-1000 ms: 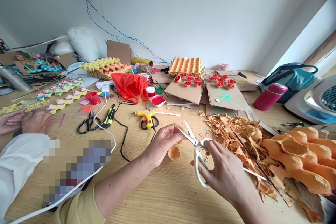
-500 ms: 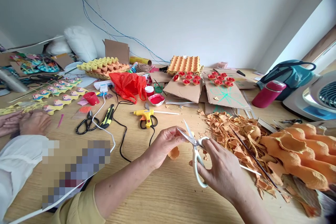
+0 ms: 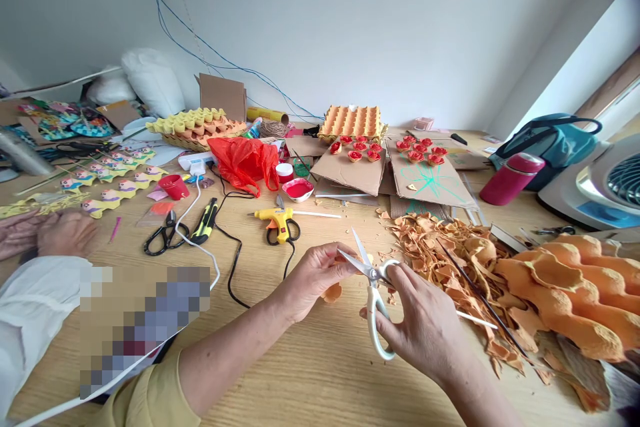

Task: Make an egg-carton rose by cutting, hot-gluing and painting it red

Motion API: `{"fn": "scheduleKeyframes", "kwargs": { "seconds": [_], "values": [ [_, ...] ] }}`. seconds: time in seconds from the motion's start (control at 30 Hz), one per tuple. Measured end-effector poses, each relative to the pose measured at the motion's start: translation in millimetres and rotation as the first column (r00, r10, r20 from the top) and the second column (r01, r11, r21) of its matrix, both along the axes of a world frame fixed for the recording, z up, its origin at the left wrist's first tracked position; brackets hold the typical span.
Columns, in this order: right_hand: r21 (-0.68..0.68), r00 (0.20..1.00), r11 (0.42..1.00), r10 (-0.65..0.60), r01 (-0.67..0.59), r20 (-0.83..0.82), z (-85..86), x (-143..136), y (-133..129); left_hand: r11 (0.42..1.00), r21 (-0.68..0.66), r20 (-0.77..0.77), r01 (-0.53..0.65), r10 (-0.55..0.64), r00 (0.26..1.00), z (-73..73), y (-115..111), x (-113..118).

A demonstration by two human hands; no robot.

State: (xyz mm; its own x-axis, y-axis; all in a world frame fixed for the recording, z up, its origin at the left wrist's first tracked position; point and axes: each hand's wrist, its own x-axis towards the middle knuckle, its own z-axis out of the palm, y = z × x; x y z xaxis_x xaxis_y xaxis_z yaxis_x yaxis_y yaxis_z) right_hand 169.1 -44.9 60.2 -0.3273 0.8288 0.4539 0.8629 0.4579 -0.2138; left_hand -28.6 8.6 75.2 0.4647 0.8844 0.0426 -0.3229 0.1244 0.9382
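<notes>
Slightly wider than before, scissors [image 3: 373, 274] gape, gripped by the right hand [image 3: 424, 320]; left hand [image 3: 311, 280] pinches something hidden.

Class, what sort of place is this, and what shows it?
Probably a craft workspace: white-handled scissors in the right hand, a yellow glue gun, and red flowers on cardboard.

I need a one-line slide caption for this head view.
The right hand holds open white-handled metal scissors close to the left hand, near a heap of curled orange scraps.
</notes>
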Motion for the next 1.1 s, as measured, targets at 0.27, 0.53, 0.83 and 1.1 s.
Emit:
{"fn": "scheduleKeyframes", "kwargs": {
  "seconds": [0.27,0.53,0.83,1.1],
  "values": [
    [0.022,0.996,0.998,0.068,-0.067,-0.052,0.9,1.5,-1.5,0.998,0.036,-0.015,0.045,-0.044,0.999,1.0,0.3,-2.1],
    [0.036,0.992,0.994,0.103,-0.100,-0.077,4.4,1.9,-2.9,0.996,0.061,-0.019,0.060,-0.059,0.998,6.8,1.2,-5.1],
    [-0.030,0.988,0.991,0.125,-0.129,-0.095,5.5,3.3,-3.4,0.987,0.152,-0.093,0.044,-0.030,0.995,14.2,1.6,-8.6],
    [-0.020,0.985,0.990,0.137,-0.140,-0.104,6.5,4.2,-4.0,0.920,0.388,-0.252,0.051,0.053,0.966,16.1,5.4,-15.8]
  ]
}}
